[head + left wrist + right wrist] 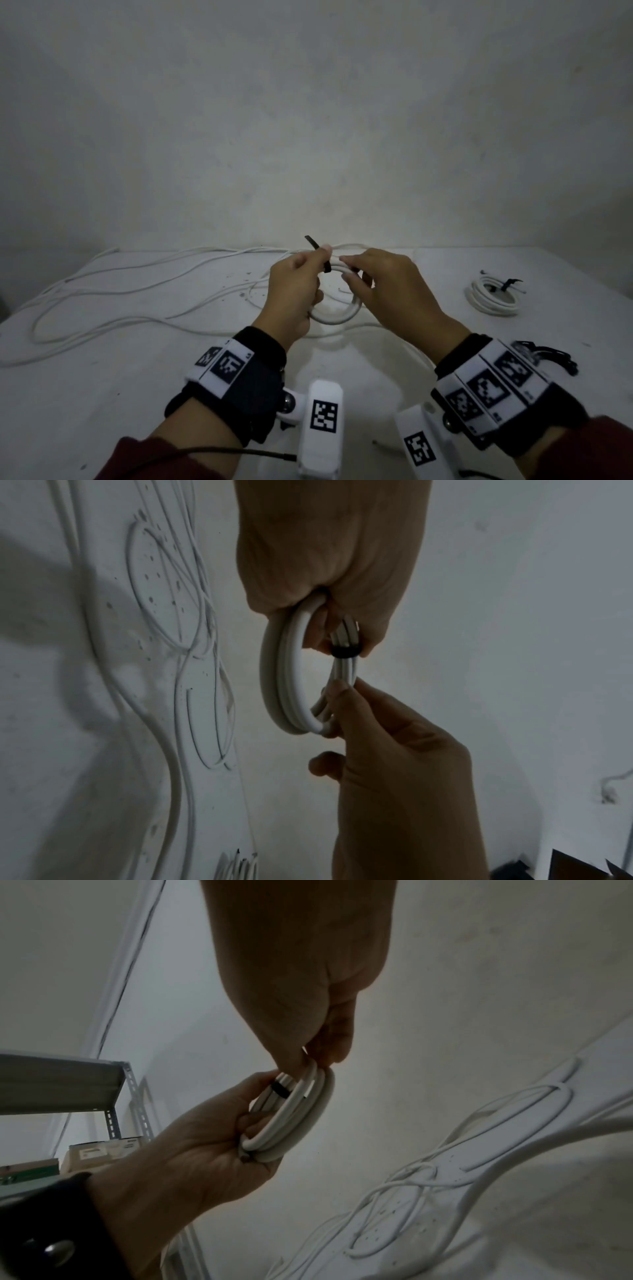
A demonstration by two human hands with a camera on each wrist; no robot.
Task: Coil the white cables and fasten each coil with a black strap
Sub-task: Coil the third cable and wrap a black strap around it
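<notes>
I hold a small coil of white cable [337, 317] above the table, between both hands. A black strap [325, 265] is wrapped round the coil's top, and its free tail sticks up to the left. My left hand [298, 284] grips the coil, with fingers curled through it and the thumb and forefinger at the strap. My right hand [387, 291] pinches the coil strands just right of the strap. The left wrist view shows the coil [284, 674], the strap band [344, 651] and the right hand [394, 750]. The right wrist view shows the coil [301, 1110] and strap [282, 1089] in the left hand [205, 1137].
A strapped coil [493, 296] lies on the white table [137, 394] at the right. Long loose white cables [102, 301] sprawl across the left and back. A heap of black straps [548, 356] lies near my right wrist. A metal shelf [61, 1083] stands off to the left.
</notes>
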